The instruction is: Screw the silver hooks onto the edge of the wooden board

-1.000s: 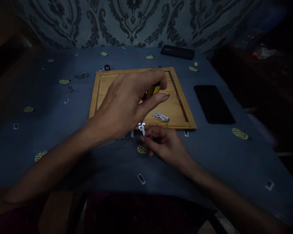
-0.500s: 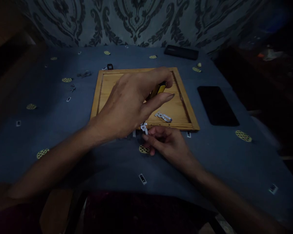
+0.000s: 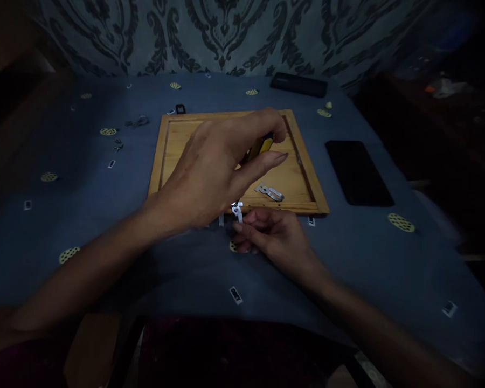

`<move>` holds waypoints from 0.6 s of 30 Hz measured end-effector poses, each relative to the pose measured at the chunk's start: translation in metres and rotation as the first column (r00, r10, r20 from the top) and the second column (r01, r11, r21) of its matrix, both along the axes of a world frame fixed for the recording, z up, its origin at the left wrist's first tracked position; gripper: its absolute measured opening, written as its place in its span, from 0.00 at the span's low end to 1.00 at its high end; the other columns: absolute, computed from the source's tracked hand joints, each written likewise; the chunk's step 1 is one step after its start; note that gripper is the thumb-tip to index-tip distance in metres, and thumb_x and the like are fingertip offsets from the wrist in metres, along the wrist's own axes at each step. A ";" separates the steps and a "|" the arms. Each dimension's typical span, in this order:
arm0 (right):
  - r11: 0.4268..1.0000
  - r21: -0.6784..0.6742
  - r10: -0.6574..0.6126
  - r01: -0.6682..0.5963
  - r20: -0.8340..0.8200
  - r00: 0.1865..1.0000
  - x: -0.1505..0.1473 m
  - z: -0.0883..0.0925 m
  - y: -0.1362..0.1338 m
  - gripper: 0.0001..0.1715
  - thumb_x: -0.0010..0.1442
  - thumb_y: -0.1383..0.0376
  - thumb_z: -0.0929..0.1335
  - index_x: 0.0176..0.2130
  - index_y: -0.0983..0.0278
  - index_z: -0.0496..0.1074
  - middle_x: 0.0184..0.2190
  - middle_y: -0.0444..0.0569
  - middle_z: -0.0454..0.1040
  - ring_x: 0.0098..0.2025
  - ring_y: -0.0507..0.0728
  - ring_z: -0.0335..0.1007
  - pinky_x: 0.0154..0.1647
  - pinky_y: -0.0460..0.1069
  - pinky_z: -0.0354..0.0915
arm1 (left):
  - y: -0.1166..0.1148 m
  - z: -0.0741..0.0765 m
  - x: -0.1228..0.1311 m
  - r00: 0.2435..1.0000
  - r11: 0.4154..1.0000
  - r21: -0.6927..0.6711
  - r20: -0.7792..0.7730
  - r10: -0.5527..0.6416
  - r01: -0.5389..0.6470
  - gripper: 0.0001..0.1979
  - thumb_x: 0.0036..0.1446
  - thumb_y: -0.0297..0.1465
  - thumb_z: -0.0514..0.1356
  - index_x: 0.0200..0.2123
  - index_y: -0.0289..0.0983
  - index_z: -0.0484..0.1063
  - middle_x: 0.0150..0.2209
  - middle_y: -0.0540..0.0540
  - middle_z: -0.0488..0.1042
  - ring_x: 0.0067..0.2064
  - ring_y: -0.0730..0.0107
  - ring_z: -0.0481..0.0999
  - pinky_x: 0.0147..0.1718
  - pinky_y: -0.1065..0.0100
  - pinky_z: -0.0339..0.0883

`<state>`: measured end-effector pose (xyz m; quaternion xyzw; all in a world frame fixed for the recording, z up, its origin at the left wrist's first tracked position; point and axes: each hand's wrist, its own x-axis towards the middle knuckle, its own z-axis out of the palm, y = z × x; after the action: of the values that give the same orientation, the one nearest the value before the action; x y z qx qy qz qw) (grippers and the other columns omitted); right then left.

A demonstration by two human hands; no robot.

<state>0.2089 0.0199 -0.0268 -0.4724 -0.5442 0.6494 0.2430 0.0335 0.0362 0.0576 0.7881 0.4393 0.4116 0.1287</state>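
Note:
My left hand (image 3: 216, 167) is curled around the black-and-yellow handle of a screwdriver (image 3: 262, 148), above a framed wooden board (image 3: 204, 114). Most of the tool is hidden by the hand. At the board's near edge, my right hand (image 3: 277, 234) pinches the lower end of a small shiny metal bracket (image 3: 237, 210) between thumb and fingers. The bracket's upper part touches or overlaps the edge, below my left hand. A second metal bracket (image 3: 270, 192) lies loose on the board, right of the first. Small dark holes show along the near edge.
On the blue patterned cloth (image 3: 178, 291), small screws (image 3: 118, 145) and a tangled clear item (image 3: 137, 122) lie left of the board. A small black square frame (image 3: 180, 109) sits behind it. A black phone (image 3: 359, 172) is at right, a dark oblong case (image 3: 299, 84) at the back.
The whole view has shifted slightly. Both hands keep nearly the same pose, with the metal bracket tilted a little differently in my right fingers.

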 end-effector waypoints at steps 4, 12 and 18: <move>1.000 -0.002 0.000 0.000 0.011 1.000 -0.001 0.001 0.000 0.23 0.48 0.49 0.78 0.28 0.62 0.70 0.21 0.47 0.78 0.22 0.52 0.76 0.23 0.45 0.71 | 0.000 0.000 0.001 1.000 1.000 -0.006 0.001 0.001 -0.001 0.04 0.66 0.32 0.62 0.42 0.39 0.76 0.38 0.48 0.80 0.35 0.67 0.77 0.32 0.66 0.67; 0.999 -0.036 -0.006 0.006 -0.002 1.000 0.000 0.004 0.001 0.23 0.46 0.52 0.79 0.28 0.63 0.71 0.21 0.47 0.78 0.22 0.52 0.75 0.23 0.45 0.71 | 0.000 0.000 0.001 1.000 1.000 0.001 0.003 -0.011 0.011 0.06 0.67 0.32 0.62 0.43 0.36 0.76 0.38 0.47 0.79 0.34 0.68 0.75 0.32 0.66 0.68; 0.998 -0.064 -0.008 0.006 -0.025 1.000 -0.001 0.005 0.001 0.25 0.44 0.49 0.80 0.27 0.63 0.71 0.20 0.46 0.77 0.21 0.51 0.74 0.23 0.45 0.71 | -0.001 -0.002 0.001 1.000 1.000 0.021 -0.006 -0.002 0.002 0.08 0.69 0.34 0.60 0.46 0.36 0.75 0.40 0.46 0.79 0.37 0.68 0.77 0.34 0.67 0.69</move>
<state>0.2077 0.0214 -0.0215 -0.4735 -0.5185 0.6714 0.2371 0.0347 0.0351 0.0556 0.7910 0.4346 0.4138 0.1194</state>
